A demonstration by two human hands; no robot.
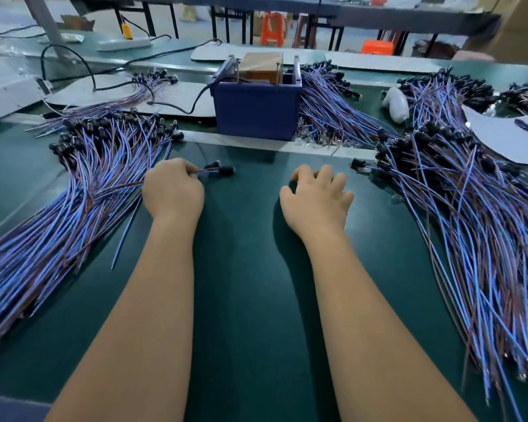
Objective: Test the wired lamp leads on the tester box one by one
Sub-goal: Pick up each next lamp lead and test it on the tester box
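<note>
Green bench mat (250, 269) holds lead piles (485, 239) flanking blue tester box (256, 114).

Left hand (173, 190) pinching two leads (218, 170) beside left pile (73, 190). Right hand (317, 197) loosely spread on green mat (250, 284). Blue tester box (256, 108) beyond, right pile (470, 214) alongside.

Left hand (173, 190) fingertips curled out of sight around the held lamp leads (218, 171), tester box (256, 108) contacts hidden behind its rim, left pile of leads (58, 208) cut by the frame edge, right pile (485, 239) likewise, far stools blurred
</note>
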